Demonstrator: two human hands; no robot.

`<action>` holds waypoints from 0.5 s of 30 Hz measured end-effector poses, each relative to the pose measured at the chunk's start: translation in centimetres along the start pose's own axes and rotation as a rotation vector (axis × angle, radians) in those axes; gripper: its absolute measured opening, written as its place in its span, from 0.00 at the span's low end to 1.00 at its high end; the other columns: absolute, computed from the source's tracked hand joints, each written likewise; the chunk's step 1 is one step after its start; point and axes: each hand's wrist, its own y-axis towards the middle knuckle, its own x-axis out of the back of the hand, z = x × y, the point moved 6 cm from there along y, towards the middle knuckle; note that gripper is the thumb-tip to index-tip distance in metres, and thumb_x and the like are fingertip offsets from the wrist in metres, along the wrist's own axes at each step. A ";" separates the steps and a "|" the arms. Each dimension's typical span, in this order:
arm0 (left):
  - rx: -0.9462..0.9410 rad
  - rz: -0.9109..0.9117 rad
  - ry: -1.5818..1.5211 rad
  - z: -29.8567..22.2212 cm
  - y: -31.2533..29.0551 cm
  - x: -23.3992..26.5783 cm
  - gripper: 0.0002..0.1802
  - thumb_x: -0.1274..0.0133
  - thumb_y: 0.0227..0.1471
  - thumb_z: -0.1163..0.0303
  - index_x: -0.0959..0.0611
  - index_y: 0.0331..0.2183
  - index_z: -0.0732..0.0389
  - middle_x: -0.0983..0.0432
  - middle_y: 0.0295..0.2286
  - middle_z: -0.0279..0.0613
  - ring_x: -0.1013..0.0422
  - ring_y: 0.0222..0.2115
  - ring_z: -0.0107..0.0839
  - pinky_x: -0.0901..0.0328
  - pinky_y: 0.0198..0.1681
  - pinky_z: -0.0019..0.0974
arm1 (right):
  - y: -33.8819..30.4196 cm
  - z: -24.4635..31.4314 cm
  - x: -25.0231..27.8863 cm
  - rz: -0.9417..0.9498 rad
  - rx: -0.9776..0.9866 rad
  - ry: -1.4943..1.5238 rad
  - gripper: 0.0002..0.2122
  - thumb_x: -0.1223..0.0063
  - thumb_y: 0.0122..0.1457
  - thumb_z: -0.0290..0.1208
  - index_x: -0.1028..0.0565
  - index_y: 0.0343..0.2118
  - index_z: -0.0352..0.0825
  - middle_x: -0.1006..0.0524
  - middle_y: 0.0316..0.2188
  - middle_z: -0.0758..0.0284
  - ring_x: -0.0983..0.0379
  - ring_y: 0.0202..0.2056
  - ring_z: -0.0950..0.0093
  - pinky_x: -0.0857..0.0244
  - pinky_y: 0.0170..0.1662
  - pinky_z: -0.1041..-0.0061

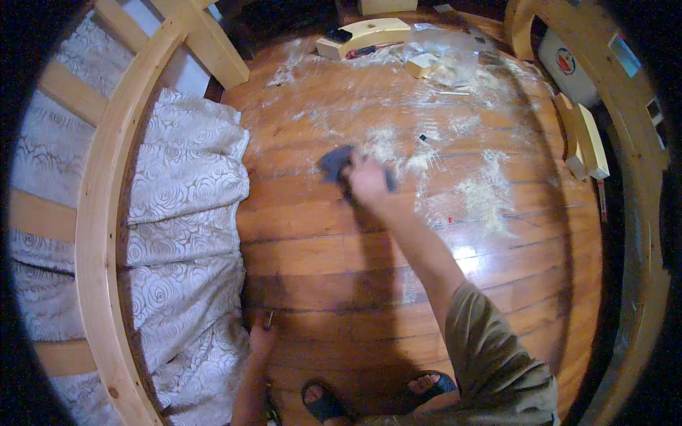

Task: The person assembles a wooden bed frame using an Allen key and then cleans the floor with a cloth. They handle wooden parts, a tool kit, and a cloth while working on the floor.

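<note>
My right hand point(367, 177) is closed on a dark grey-blue cloth point(334, 162) and presses it to the wooden floor point(305, 248). Pale sawdust point(483, 192) lies in streaks and patches to the right of the cloth and beyond it. Low on the left, beside the patterned fabric point(185, 192), is my left hand point(263, 335). Its fingers look closed, and a thin, light-coloured piece sticks up from them; what it is I cannot make out. A small black piece point(423, 138) and a tiny red one point(450, 220) lie near the sawdust.
Wooden frame rails point(99, 234) run along the left. At the far side lie a curved wooden piece point(380, 35), a red-and-black tool point(362, 52), a wood block point(422, 65) and clear plastic point(455, 60). Another wooden piece point(586, 138) stands at right. My sandalled feet point(321, 399) are below.
</note>
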 end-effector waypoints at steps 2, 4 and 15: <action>0.034 0.041 0.019 -1.7 0.8 -1.3 0.26 0.46 0.36 0.65 0.27 0.41 0.64 0.27 0.30 0.57 0.30 0.31 0.52 0.34 0.35 0.45 | 0.7 -5.3 5.4 -0.404 0.010 -0.135 0.12 0.57 0.49 0.28 0.26 0.37 0.42 0.38 0.48 0.55 0.37 0.42 0.56 0.38 0.44 0.65; 0.106 0.065 0.040 -0.9 0.1 -0.7 0.27 0.45 0.36 0.65 0.28 0.42 0.63 0.27 0.30 0.57 0.30 0.30 0.53 0.34 0.34 0.46 | -1.6 -2.4 10.1 -0.384 0.131 0.010 0.16 0.53 0.44 0.24 0.26 0.38 0.44 0.39 0.50 0.57 0.39 0.44 0.56 0.39 0.45 0.64; 0.163 0.091 0.348 -3.0 0.2 -2.2 0.33 0.45 0.38 0.61 0.34 0.45 0.69 0.27 0.29 0.59 0.29 0.31 0.53 0.34 0.35 0.48 | -41.0 0.4 -0.4 0.496 1.088 0.131 0.13 0.60 0.53 0.35 0.32 0.42 0.41 0.34 0.40 0.57 0.31 0.32 0.62 0.35 0.29 0.64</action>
